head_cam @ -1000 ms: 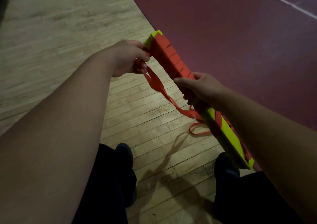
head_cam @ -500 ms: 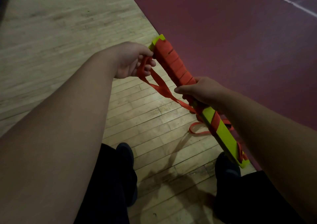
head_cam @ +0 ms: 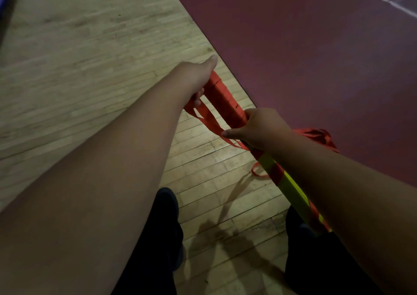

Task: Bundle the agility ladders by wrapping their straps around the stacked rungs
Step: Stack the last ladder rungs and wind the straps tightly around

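The left hand (head_cam: 197,78) shows only the back of its wrist, so most of its fingers are hidden. A couple of curled fingertips (head_cam: 198,96) peek out beneath it, closed round the red strap (head_cam: 208,122), and the thumb points away past the far end of the bundle. That far end of the stacked rungs (head_cam: 291,188) is covered by this hand. The right hand (head_cam: 259,127) grips the stack about mid-length from above, knuckles up. Its thumb tip reaches toward the left, and its fingers go round the far side, out of sight.

The hands are apart, one at the far end and one at the middle, and the stack slants between them from far-left to near-right. Between the hands the rungs are wound tightly in red, and a slack double run of strap sags from one hand to the other. Below the right hand, yellow-green rung shows under looser red turns, and the right forearm cuts off its near end. More strap bunches behind the right wrist, and a loop hangs under the stack.

Beneath lie the wooden floor (head_cam: 90,57), a maroon surface (head_cam: 293,46) and a dark shoe (head_cam: 167,202).
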A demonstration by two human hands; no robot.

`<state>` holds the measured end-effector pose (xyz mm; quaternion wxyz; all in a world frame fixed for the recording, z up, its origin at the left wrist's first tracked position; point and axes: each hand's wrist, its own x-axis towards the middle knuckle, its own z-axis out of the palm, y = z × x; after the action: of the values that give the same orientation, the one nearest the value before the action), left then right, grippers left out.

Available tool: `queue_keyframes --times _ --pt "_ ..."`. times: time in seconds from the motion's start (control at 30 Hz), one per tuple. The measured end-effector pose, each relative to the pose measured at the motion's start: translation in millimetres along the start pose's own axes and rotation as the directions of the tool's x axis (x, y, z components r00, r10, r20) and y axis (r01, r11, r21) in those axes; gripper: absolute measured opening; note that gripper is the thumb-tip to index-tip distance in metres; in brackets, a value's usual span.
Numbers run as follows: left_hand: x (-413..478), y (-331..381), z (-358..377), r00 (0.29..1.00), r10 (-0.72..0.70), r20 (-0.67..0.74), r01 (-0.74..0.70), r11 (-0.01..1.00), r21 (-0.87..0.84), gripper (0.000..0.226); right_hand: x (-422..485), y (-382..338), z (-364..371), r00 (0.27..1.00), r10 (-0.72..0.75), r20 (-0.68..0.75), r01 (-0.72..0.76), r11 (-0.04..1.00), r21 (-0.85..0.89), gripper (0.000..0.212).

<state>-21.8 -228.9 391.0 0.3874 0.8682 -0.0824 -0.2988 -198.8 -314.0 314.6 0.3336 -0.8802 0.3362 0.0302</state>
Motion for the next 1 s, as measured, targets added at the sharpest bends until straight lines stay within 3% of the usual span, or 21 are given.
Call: queue_keyframes --times 0.13,0.23,0.37,0.47,0.63,0.8,1.0 --pt "6 1 -7 0.989 0.1 -0.113 -0.09 0.992 0.093 0.05 1 -6 -9 0.999 -0.032 0.022 0.032 0.999 0.0 0.069" --pt "4 5 -20 0.983 0.164 -0.089 -0.163 0.987 0.013 0.055 -7 -14 -32 0.98 -0.039 0.197 -0.007 0.974 0.227 0.056" --pt "5 8 -40 0.978 0.21 -0.014 -0.208 0.952 -0.224 0.057 -26 -21 -48 0.892 -0.121 0.436 -0.141 0.841 0.522 0.037" --pt "5 4 -51 0.972 0.231 0.047 -0.197 0.905 -0.376 0.056 -29 -22 -45 0.822 -0.207 0.53 -0.263 0.688 0.677 0.039" --pt "-2 2 -51 0.951 0.278 0.135 -0.198 0.882 -0.428 0.06 -23 -13 -37 0.82 -0.256 0.513 -0.256 0.637 0.727 0.044" --pt "-5 3 -41 0.953 0.301 0.018 -0.264 0.861 -0.434 0.066 -21 -13 -36 0.802 -0.289 0.522 -0.282 0.588 0.758 0.045" --pt "-1 5 -40 0.943 0.304 -0.136 -0.33 0.906 -0.264 0.064 -17 -16 -37 0.886 -0.153 0.438 -0.2 0.726 0.658 0.048"
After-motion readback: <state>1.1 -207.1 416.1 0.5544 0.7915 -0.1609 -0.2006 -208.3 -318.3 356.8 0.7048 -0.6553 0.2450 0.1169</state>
